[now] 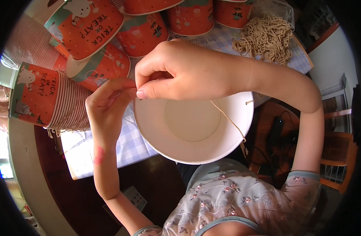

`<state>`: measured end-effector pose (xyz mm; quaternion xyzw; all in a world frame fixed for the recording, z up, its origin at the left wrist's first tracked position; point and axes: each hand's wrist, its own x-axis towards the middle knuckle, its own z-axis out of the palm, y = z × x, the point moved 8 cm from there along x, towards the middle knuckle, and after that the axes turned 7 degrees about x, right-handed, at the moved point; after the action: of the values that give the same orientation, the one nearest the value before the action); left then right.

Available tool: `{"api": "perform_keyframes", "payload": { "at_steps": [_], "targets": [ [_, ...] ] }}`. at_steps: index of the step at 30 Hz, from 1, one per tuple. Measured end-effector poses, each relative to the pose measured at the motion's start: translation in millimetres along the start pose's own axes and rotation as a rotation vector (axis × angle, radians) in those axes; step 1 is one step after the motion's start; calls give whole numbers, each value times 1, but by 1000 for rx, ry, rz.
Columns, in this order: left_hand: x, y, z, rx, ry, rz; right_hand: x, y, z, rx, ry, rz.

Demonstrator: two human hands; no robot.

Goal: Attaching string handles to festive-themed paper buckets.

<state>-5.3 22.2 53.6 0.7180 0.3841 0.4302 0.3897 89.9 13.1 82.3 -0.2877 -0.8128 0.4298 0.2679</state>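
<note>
A round paper bucket (160,141), white inside, faces up in front of me, its far rim hidden behind my right hand. Thin tan string (229,120) crosses its mouth, from beneath my right hand to a knotted tail over the right rim. A bit of string also shows at a hole in the right wall. My left hand (111,96) is closed in a pinch by the bucket's left rim; what it grips is too small to make out. Fingertips of my right hand (180,72) meet it there, pinched, apparently on the string, which is mostly hidden.
Orange printed paper buckets (143,33) stand piled along the far side of the table. A nested stack (50,94) lies tilted at left. A tangled heap of tan string (267,39) rests far right on the checked tablecloth (129,135). A wooden chair (337,149) is at right.
</note>
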Motion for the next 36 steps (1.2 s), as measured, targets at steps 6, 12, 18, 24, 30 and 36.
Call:
{"api": "perform_keyframes", "payload": {
  "at_steps": [6,12,18,24,30,36],
  "targets": [
    [1,-1,4,24,-49,-5,9,1,-6,-9,36,-59],
    [1,0,10,-111,-94,23,15,11,-11,-27,29,-25],
    [1,1,12,-180,-99,26,17,16,-5,3,-37,54],
    [1,-2,11,-214,-85,20,3,0,-33,-74,348,-404],
    [-1,-1,12,-241,-132,91,5,5,-7,-21,78,-254],
    [-2,-1,11,-227,-96,37,5,5,-1,-2,17,-283]
  ]
}}
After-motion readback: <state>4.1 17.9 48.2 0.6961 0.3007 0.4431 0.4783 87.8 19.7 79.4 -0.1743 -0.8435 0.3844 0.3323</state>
